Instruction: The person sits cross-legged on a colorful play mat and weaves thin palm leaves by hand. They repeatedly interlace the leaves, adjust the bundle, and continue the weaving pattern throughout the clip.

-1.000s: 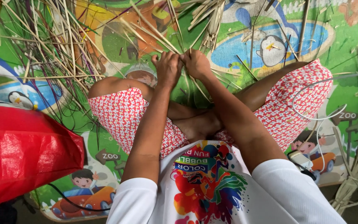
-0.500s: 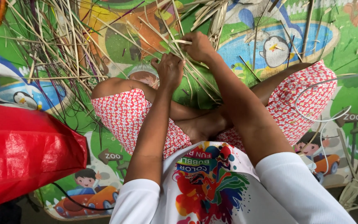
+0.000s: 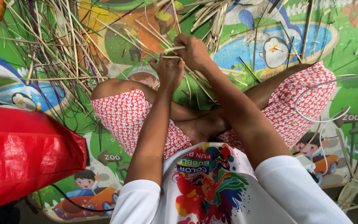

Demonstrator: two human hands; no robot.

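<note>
Cartoon play mat (image 3: 344,37) below: 2 hands' fingers (left (image 3: 169,72), right (image 3: 193,50)) pinch pale straw strips (image 3: 171,49) between them.

Lighting: bright, even daylight is falling from above, colours showing saturated. Shadows: soft ones are lying under the strips (image 3: 59,54). Glare: faint sheen is showing on the red bag (image 3: 21,157). Focus: sharp throughout; edges are bending slightly.

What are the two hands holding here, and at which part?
Both the left hand and right hand pinch thin dry straw strips between them, near the strips' close ends; the exact hold is hidden.
</note>
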